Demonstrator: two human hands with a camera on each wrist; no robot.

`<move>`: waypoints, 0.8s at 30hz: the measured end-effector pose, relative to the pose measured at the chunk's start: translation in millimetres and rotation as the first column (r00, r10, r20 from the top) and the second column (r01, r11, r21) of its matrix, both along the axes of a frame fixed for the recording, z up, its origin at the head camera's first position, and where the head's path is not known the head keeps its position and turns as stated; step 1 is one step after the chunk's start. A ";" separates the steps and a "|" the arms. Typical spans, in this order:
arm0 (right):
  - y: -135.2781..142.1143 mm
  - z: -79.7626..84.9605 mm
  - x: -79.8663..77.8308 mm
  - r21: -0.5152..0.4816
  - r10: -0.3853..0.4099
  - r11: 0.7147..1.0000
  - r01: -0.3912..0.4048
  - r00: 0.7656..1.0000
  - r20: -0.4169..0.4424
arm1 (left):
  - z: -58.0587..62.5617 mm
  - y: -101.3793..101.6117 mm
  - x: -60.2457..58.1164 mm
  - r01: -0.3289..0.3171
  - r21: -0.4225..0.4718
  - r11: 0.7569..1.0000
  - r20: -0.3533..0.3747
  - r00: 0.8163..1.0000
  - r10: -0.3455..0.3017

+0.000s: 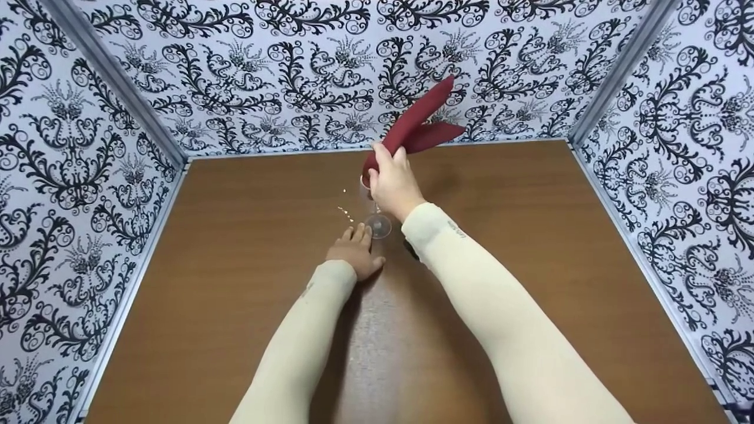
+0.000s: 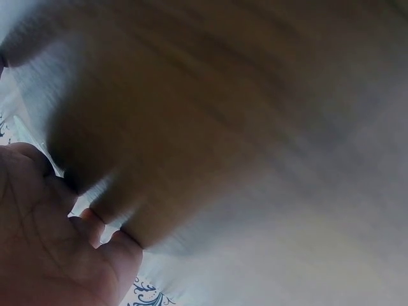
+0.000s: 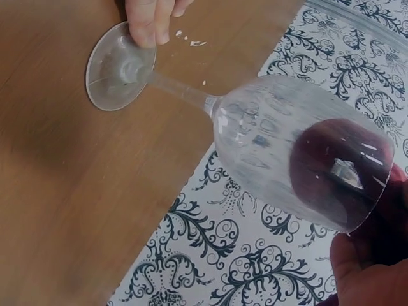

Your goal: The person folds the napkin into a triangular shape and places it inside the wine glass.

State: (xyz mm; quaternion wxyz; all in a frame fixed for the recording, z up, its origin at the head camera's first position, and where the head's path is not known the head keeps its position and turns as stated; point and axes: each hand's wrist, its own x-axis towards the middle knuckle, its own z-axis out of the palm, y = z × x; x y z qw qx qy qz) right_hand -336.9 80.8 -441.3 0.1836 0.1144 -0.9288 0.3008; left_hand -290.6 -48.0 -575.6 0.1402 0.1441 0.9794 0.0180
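Observation:
A clear stemmed wine glass (image 1: 378,226) stands upright on the brown table. My right hand (image 1: 396,182) grips a dark red cloth napkin (image 1: 418,121) at the glass's mouth, and two pointed ends fan out above the hand. Through the bowl of the wine glass (image 3: 255,127) in the right wrist view, the napkin's lower end shows inside, near the rim. My left hand (image 1: 353,250) lies on the tabletop with fingers extended, and its fingertips (image 3: 145,29) press on the glass's foot. The left wrist view is mostly blurred, with part of the left palm (image 2: 57,242) at its edge.
The wooden table (image 1: 247,330) is enclosed at the back and both sides by patterned panels (image 1: 318,76) in grey frames. Small bright specks (image 1: 346,213) show on the tabletop left of the glass. Both forearms cross the table's front half.

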 end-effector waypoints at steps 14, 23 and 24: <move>-3.7 -2.8 3.0 0.217 -0.061 0.974 0.069 0.997 -0.044 | 0.8 1.9 0.5 0.003 0.010 1.000 -0.014 1.000 -0.003; -3.6 -5.8 5.2 0.222 -0.063 0.973 0.063 0.998 -0.005 | -2.2 -0.3 -2.3 -0.001 -0.012 1.000 -0.008 1.000 0.001; -3.5 -6.4 5.3 0.223 -0.066 0.973 0.064 0.998 -0.002 | -2.2 -0.5 -2.6 -0.001 -0.015 1.000 -0.009 1.000 0.000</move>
